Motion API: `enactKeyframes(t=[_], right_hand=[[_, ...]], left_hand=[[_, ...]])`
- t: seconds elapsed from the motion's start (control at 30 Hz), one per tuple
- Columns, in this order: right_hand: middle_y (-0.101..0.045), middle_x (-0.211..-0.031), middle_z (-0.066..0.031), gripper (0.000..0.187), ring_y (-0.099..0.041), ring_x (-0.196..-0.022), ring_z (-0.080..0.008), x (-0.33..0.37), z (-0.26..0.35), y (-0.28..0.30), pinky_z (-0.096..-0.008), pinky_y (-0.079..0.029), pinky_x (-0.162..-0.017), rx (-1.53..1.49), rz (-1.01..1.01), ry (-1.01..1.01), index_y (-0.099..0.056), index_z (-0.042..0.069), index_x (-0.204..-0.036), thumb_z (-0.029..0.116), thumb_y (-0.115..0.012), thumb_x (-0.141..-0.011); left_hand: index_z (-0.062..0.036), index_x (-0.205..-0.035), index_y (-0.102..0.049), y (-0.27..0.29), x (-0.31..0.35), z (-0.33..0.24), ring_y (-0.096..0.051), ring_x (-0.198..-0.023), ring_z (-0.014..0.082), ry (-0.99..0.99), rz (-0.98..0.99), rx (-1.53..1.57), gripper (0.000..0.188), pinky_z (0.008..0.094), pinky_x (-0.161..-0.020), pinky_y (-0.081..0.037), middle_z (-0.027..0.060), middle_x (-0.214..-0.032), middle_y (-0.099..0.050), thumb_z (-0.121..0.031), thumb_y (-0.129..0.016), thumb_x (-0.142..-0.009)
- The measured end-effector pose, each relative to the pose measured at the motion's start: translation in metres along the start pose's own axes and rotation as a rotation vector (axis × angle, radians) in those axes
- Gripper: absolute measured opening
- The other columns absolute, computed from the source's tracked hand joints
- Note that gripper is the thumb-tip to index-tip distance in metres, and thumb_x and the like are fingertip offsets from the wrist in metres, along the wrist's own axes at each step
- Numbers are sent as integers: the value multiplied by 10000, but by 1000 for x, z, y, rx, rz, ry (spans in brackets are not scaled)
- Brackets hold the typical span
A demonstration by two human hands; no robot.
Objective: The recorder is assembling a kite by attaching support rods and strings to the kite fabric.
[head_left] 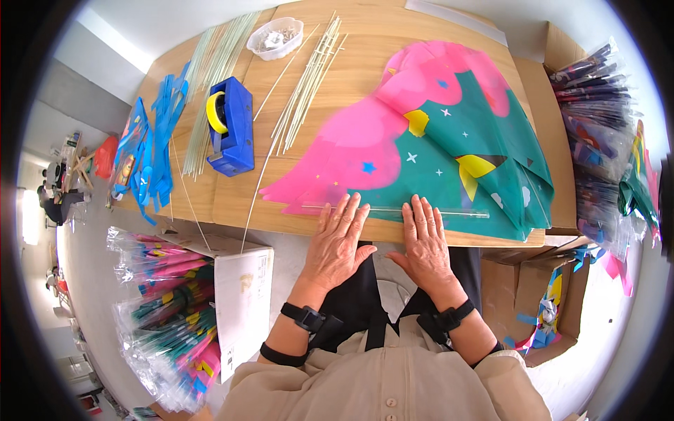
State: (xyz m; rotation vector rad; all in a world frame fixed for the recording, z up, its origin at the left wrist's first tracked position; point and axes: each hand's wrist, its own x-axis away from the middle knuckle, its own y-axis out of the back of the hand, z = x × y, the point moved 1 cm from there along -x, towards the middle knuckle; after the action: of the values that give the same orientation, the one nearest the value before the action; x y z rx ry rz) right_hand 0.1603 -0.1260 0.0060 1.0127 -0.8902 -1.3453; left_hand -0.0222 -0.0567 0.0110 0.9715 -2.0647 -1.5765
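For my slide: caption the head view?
Both hands press a clear strip onto a pink-green kite.

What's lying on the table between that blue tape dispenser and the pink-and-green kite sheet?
Thin pale sticks, fanned loosely on the wooden table; the head view shows it.

Left hand (338,242) and right hand (426,242) press flat on kite sheet (428,147).

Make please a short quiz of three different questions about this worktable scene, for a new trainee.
1. True or false: both hands press flat on the near edge of the kite sheet.
2. Which thing stands left of the thin sticks? A) blue tape dispenser B) red bucket C) black lamp
3. Fill in: the small clear tray sits at the table's ___ edge.

Key: 1 true, the left hand and right hand lie flat, open; 2 A; 3 far.
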Motion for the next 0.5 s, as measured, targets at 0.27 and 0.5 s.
enactKeyframes(t=[0.27,0.5], right_hand=[[-261,-1448,-217,986,-246,-1357,-361,0,1,2,-475,-191,-1121,1,-1,-1,-256,-35,-1394,328,-788,-647],[-247,-1456,-222,974,-217,-1370,-362,1,2,-3,-467,-175,-1126,1,14,-18,-244,-37,-1397,319,-781,-666]], left_hand=[[-34,-1404,-308,-7,12,18,-235,-1377,297,156,3,-53,715,475,-1123,-151,142,-1478,-269,-394,-572,-846],[-25,-1395,-306,7,35,52,-311,-1338,307,322,-119,-132,678,504,-1093,-197,155,-1431,-343,-283,-606,-845]])
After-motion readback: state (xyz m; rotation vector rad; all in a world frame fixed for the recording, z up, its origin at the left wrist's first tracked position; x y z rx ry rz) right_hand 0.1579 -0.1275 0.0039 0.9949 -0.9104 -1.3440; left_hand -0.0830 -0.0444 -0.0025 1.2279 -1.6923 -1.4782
